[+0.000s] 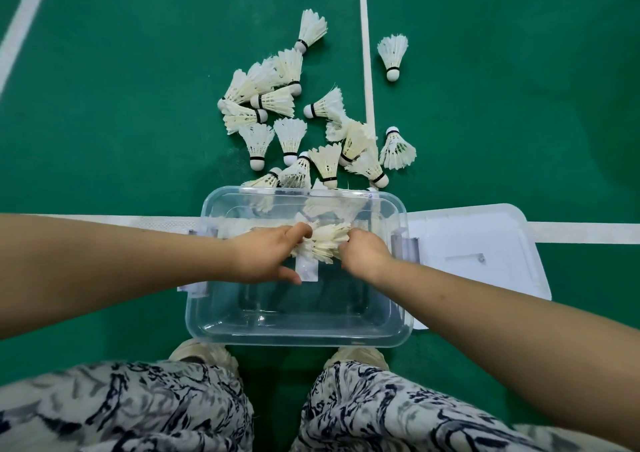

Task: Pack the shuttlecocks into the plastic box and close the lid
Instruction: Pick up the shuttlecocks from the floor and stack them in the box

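Both hands are down in the clear plastic box (298, 339), clamped onto one bunch of shuttlecocks (322, 240) from either side. The left hand (266, 254) has its fingers curled over the bunch's left side with the thumb sticking out toward the near edge. The right hand (363, 252) is curled onto it from the right. The bunch lies roughly left to right between the hands, over the far half of the box. Its feathers splay out between the knuckles and the cork ends are hidden, so I can't say which way those point.

The box sits open on the green floor (104, 105), long side running left to right, straddling a white line (571, 232). The lid (485, 237) lies flat just to its right, touching that side.

The rest of the shuttlecocks are a loose pile (291, 140) just past the far rim — pointing every which way. Two near the left of it have corks toward the person. One loner (393, 55) sits across the other white line, cork toward the person, feathers away.

Patterned trousers (173, 410) and pale shoes (204, 353) show at the bottom.
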The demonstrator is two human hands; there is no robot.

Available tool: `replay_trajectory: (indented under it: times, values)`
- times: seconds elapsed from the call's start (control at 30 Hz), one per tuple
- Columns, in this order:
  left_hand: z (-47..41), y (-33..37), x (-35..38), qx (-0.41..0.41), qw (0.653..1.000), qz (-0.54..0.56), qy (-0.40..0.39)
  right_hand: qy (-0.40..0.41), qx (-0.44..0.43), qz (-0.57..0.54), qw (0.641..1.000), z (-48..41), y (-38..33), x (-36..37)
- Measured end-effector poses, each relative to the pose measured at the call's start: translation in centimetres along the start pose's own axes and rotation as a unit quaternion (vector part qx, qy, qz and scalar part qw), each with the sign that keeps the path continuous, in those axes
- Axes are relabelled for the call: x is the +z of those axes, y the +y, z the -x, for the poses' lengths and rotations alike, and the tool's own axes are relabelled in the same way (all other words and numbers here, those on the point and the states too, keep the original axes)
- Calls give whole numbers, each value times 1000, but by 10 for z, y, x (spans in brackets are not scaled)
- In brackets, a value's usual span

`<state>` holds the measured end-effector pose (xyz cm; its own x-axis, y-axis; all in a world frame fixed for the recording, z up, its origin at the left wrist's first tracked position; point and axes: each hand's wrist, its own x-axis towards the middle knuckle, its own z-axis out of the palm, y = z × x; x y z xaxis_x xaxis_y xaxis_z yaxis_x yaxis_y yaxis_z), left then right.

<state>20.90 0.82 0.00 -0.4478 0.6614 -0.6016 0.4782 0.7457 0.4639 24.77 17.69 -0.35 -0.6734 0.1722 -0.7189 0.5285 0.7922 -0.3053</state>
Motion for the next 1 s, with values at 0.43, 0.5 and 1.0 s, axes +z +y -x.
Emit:
replay_trajectory:
  times: [0.43,0.5,1.0]
  values:
    - [13,31,-90,56,951,4,304,208,-117,-127,963,40,-33,-50]
    - [9,26,-107,42,943,9,331,230,-127,-137,955,34,-42,-68]
    - [-86,-42,-113,-139,971,75,179,142,-103,109,978,-107,-31,-100]
